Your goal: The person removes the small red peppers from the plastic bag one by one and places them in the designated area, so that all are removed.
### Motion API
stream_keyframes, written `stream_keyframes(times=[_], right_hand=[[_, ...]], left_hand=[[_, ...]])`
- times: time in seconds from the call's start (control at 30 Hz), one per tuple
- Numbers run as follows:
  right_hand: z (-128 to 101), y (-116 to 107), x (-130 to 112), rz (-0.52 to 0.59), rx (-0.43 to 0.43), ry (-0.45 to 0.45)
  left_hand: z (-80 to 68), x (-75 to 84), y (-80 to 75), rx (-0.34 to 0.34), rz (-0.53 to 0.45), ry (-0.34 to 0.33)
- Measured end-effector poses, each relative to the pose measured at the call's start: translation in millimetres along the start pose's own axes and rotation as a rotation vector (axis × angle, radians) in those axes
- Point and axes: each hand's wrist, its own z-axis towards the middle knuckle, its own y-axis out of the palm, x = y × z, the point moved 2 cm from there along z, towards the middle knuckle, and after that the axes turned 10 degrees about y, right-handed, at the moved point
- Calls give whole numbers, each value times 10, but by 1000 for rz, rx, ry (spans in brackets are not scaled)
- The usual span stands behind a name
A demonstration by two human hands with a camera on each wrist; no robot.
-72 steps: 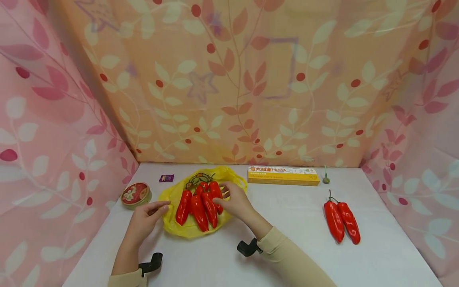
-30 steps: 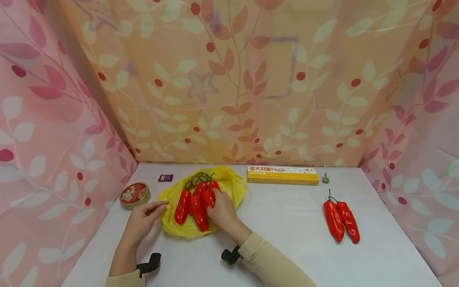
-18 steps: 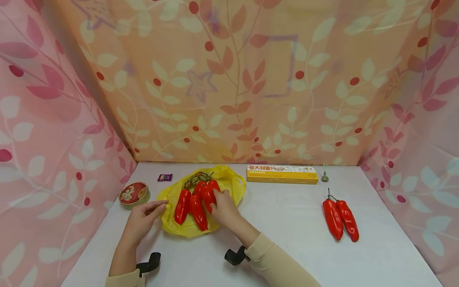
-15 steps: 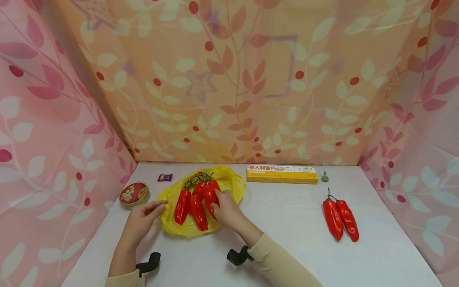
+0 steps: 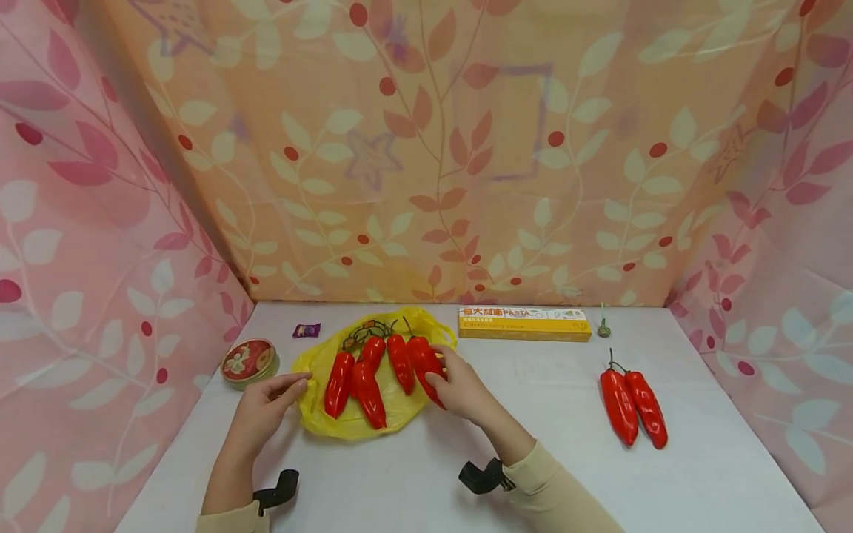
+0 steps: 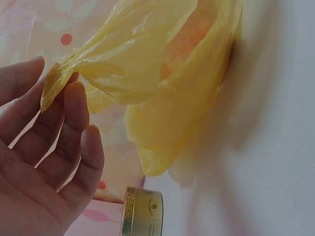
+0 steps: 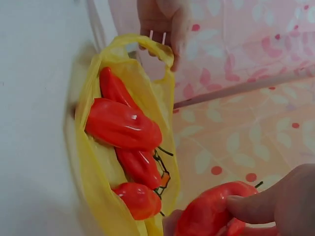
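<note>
A yellow plastic bag (image 5: 400, 403) lies open on the white table, with three red peppers (image 5: 368, 383) lying on it. My left hand (image 5: 296, 385) pinches the bag's left edge between its fingertips. In the left wrist view the bag (image 6: 162, 83) hangs from those fingers (image 6: 74, 105). My right hand (image 5: 436, 377) grips one more red pepper (image 5: 423, 359) at the bag's right edge. The right wrist view shows this pepper (image 7: 211, 211) under the thumb (image 7: 266, 204), apart from the peppers in the bag (image 7: 123, 128).
Two red peppers (image 5: 633, 407) lie together at the right. A yellow pasta box (image 5: 524, 323) and a small green item (image 5: 603, 329) sit at the back. A round tin (image 5: 249, 361) and a purple sweet (image 5: 307, 330) lie left of the bag. Patterned cloth walls surround the table.
My right hand took hold of one pepper from the bunch and drew it to the right, off the others. The left hand has stayed on the bag's edge.
</note>
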Motion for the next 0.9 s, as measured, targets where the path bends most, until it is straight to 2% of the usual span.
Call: stream_keyframes(times=[0.2, 0.4, 0.7, 0.9], right_hand=[[-96, -175, 69, 100, 54, 21], [-147, -315, 166, 122, 129, 42], [-261, -611, 365, 30, 262, 80], [-372, -868, 565, -45, 281, 128]], left_hand=[[-8, 2, 4, -1, -10, -12], [-9, 0, 0, -2, -1, -11], [-12, 2, 1, 0, -14, -19], [-25, -3, -20, 6, -24, -10]])
